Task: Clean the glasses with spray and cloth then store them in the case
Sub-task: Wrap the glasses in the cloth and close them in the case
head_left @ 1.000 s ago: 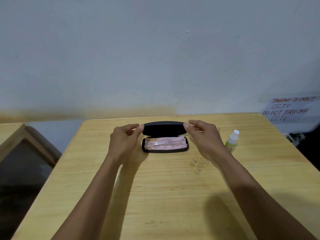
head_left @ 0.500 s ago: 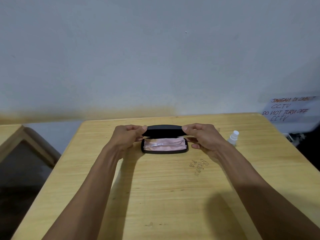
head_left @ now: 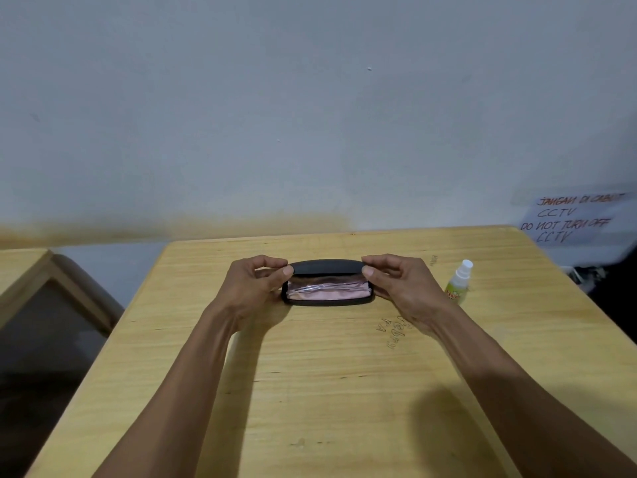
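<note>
1. Between both hands on the worktop point(head_left: 310, 374) lies the black case point(head_left: 327, 301), lid half lowered over pink cloth point(head_left: 327, 294).
2. Left hand point(head_left: 253, 288) and right hand point(head_left: 401, 288) pinch the lid's ends.
3. Spray bottle point(head_left: 457, 282) stands just right of the right hand.

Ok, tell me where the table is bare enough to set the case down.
Bare wood runs between the forearms, from the black case to the near table edge. The left edge beside the left hand is free too. It is crowded where the right hand nears the spray bottle.

Two bare forearms, no sleeves, watch or rings; left hand point(head_left: 253, 286) and right hand point(head_left: 401, 286) ungloved, nails short
</note>
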`<move>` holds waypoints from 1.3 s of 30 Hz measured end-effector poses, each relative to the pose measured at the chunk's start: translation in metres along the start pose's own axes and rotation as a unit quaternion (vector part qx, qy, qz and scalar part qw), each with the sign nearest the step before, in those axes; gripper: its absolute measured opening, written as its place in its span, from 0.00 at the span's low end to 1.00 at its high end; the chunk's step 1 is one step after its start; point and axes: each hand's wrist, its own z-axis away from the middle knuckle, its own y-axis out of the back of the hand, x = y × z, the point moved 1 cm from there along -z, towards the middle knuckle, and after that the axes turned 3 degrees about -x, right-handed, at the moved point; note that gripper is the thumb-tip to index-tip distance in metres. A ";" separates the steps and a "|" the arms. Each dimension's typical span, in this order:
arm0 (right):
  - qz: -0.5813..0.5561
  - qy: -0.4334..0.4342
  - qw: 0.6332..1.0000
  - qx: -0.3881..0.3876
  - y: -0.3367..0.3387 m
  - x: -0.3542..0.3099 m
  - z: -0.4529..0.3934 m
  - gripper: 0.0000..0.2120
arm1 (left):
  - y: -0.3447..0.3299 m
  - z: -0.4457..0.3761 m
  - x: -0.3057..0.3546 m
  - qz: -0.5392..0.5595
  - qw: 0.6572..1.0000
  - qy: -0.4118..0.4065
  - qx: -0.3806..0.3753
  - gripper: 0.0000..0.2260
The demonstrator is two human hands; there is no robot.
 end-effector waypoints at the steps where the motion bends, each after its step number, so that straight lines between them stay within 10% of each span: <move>1: -0.004 0.004 1.000 -0.001 0.000 0.001 0.000 0.13 | 0.000 0.000 -0.001 -0.002 1.000 -0.001 0.000 0.08; 39: 0.169 0.083 0.982 -0.007 0.005 0.019 0.019 0.16 | -0.014 0.032 -0.009 -0.134 0.986 -0.081 0.059 0.17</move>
